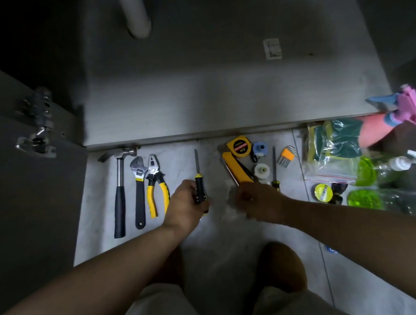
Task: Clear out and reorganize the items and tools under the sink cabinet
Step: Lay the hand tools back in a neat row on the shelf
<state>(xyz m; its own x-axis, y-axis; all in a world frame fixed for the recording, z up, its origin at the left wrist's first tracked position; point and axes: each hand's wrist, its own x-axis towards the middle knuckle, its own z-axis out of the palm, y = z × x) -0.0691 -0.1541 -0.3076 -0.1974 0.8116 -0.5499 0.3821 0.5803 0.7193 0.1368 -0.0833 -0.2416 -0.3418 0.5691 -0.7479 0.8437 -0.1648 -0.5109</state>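
Note:
Tools lie in a row on the tiled floor in front of the open sink cabinet [200,103], whose floor is bare. From the left: a hammer [119,195], an adjustable wrench [139,190], yellow-handled pliers [156,185]. My left hand [185,207] grips the black-and-yellow handle of a screwdriver [197,167], its shaft pointing at the cabinet. My right hand [258,202] is blurred and closed around a thin metal shaft [230,172] that runs beside a yellow utility knife [238,168]. A tape measure [239,145], a white tape roll [262,170], another screwdriver [274,164] and hex keys [287,155] lie further right.
A drain pipe [137,16] hangs at the cabinet's back. The open door with its hinge [38,123] stands at left. At right lie a bag of sponges [334,148], a pink spray bottle [376,130], green plastic packs [366,199] and a yellow tape roll [323,193]. My knees are below.

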